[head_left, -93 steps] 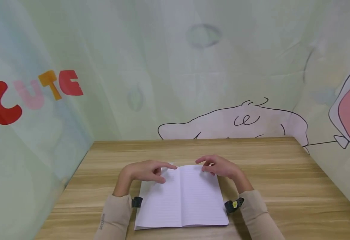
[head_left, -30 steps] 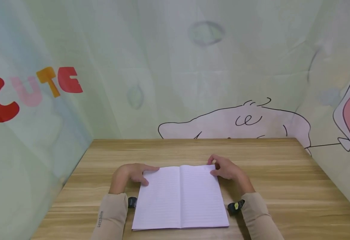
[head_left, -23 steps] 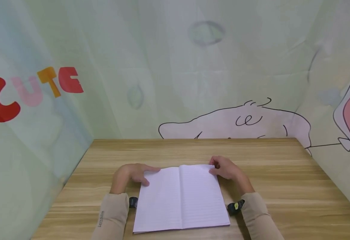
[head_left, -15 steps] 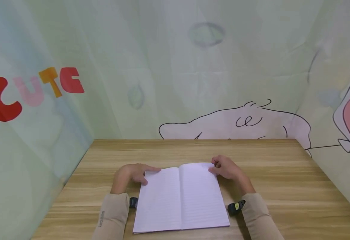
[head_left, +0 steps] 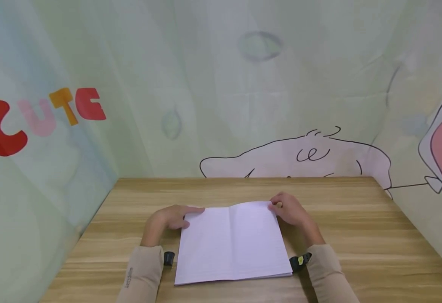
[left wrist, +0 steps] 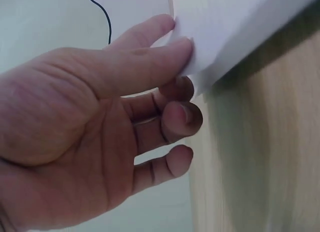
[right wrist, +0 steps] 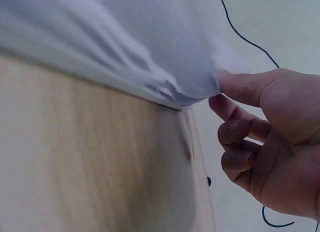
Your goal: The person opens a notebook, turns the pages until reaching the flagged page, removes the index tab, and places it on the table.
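Left hand [head_left: 171, 216], wrist bent inward, holds the upper-left corner of an open lined notebook [head_left: 232, 242], index finger extended. Right hand [head_left: 289, 209] pinches the upper-right corner, remaining fingers curled; notebook lies lower centre of the head view

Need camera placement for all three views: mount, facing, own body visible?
Head: worn on the head, facing forward and down at the open notebook, table and backdrop; left hand, right hand and sleeves show.
Left wrist: on that wrist, looking toward a notebook corner; only the left hand shows.
Right wrist: on that wrist, looking toward a pinched notebook corner; only the right hand shows.
Shared: head and right wrist both show the right hand at the notebook.
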Available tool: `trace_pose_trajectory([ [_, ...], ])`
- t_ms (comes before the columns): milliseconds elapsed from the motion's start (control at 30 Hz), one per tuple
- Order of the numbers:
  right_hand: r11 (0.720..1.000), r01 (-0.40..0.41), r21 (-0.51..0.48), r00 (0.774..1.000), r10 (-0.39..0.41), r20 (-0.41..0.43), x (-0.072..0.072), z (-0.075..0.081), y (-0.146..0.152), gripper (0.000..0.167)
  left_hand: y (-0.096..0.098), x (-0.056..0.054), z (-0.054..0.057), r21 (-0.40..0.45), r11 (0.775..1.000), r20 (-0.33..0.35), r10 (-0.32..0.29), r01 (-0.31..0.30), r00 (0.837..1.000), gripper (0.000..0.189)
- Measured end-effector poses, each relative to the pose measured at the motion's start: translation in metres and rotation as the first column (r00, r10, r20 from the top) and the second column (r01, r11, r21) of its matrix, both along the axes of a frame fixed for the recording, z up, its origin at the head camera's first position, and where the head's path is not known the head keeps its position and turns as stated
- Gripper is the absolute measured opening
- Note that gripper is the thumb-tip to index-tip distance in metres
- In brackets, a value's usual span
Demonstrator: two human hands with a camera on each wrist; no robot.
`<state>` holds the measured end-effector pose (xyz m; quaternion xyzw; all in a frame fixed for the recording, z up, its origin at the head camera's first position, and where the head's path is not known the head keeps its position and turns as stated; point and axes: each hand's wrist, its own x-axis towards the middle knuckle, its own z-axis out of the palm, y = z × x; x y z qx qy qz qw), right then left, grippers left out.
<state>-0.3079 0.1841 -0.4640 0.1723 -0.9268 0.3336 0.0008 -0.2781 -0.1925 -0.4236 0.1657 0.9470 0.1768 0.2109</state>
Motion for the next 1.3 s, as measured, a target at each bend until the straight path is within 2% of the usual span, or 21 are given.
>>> trace_pose_trajectory([
  [133,0.999,0.020,-0.026,1.000,-0.021,-0.004,0.000,-0.001,0.000,0.012,0.001,0.000,-0.001,0.007,1.000,-0.043,-0.011,0.011,0.999,0.058],
  [333,0.998,0.027,-0.053,1.000,-0.028,-0.004,-0.002,0.000,0.000,0.022,0.001,-0.002,0.000,0.006,1.000,-0.090,-0.010,0.010,0.996,0.056],
  [500,0.995,0.047,-0.089,0.999,-0.045,0.021,-0.002,0.001,-0.001,0.012,0.001,0.000,0.002,0.015,1.000,-0.099,-0.002,0.003,0.995,0.054],
  [667,0.994,0.073,-0.082,0.997,-0.074,-0.010,-0.002,0.003,-0.003,0.009,0.000,0.001,0.001,0.025,1.000,-0.122,0.004,-0.001,0.993,0.053],
  [800,0.986,0.113,-0.122,0.994,-0.111,0.025,0.001,0.008,-0.004,0.014,0.000,0.000,0.000,0.024,1.000,-0.135,0.013,-0.010,0.991,0.053],
  [900,0.978,0.118,-0.175,0.992,-0.107,0.069,0.002,0.013,-0.006,0.016,-0.001,0.000,0.001,0.026,1.000,-0.143,0.009,-0.005,0.990,0.052],
  [1000,0.964,0.106,-0.243,0.988,-0.076,0.131,0.003,0.014,-0.007,0.020,-0.001,0.000,0.003,0.032,0.999,-0.156,0.000,0.005,0.988,0.052],
  [1067,0.948,0.089,-0.305,0.982,-0.032,0.187,0.003,0.015,-0.007,0.030,-0.001,0.001,0.004,0.038,0.999,-0.165,0.000,0.007,0.986,0.051],
  [1200,0.915,0.012,-0.404,0.962,0.099,0.254,0.004,0.018,-0.006,0.062,-0.001,0.001,0.007,0.042,0.999,-0.169,0.012,-0.005,0.985,0.051],
  [1300,0.895,-0.080,-0.438,0.939,0.215,0.268,0.005,0.021,-0.003,0.076,0.000,0.001,0.008,0.052,0.999,-0.177,0.018,-0.009,0.984,0.051],
])
